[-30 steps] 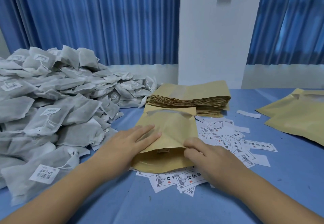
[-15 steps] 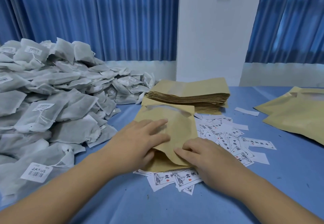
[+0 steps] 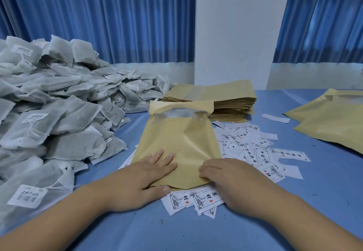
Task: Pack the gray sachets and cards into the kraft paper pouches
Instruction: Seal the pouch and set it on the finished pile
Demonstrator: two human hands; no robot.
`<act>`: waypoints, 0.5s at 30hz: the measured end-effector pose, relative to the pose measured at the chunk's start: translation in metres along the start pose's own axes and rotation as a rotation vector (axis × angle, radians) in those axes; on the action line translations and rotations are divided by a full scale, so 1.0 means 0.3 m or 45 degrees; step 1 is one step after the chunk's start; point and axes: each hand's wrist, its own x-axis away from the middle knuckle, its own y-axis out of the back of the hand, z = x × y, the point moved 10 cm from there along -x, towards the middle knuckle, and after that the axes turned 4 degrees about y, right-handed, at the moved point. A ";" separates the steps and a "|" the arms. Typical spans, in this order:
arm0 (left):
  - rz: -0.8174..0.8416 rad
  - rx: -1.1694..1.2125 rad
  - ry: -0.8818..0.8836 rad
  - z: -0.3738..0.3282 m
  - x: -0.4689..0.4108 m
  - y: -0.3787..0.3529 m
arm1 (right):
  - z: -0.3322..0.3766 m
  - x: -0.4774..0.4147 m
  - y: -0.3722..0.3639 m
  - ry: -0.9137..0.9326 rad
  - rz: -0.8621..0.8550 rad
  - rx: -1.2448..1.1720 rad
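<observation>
A kraft paper pouch [image 3: 180, 138] with a clear window strip lies on the blue table [image 3: 196, 231] in front of me, its far end raised and puffed. My left hand [image 3: 145, 176] holds its near edge, fingers flat on top and thumb under the edge. My right hand [image 3: 227, 178] pinches the near right corner with curled fingers. Printed white cards [image 3: 253, 148] lie scattered to the right of the pouch and under its near end. A big heap of gray sachets [image 3: 59, 113] with white labels fills the left side.
A stack of flat kraft pouches [image 3: 225, 101] sits just behind the held pouch. More kraft pouches [image 3: 334, 123] lie at the right edge. A white pillar [image 3: 235, 34] and blue curtains stand behind the table.
Both hands slid toward me to the pouch's near edge. The folded near end has opened out, so the pouch lies longer and its far end has lifted.
</observation>
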 end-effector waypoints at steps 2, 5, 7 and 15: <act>0.014 0.002 -0.001 -0.002 0.000 0.000 | 0.005 0.000 0.003 -0.008 0.017 -0.031; 0.065 -0.072 0.006 -0.015 -0.004 -0.018 | 0.021 -0.003 -0.001 0.010 0.070 -0.012; 0.076 -0.094 0.014 -0.024 -0.005 -0.024 | 0.024 -0.003 -0.008 -0.007 0.115 -0.013; -0.016 0.158 -0.042 -0.013 0.001 -0.018 | 0.012 -0.019 -0.007 -0.103 0.113 0.084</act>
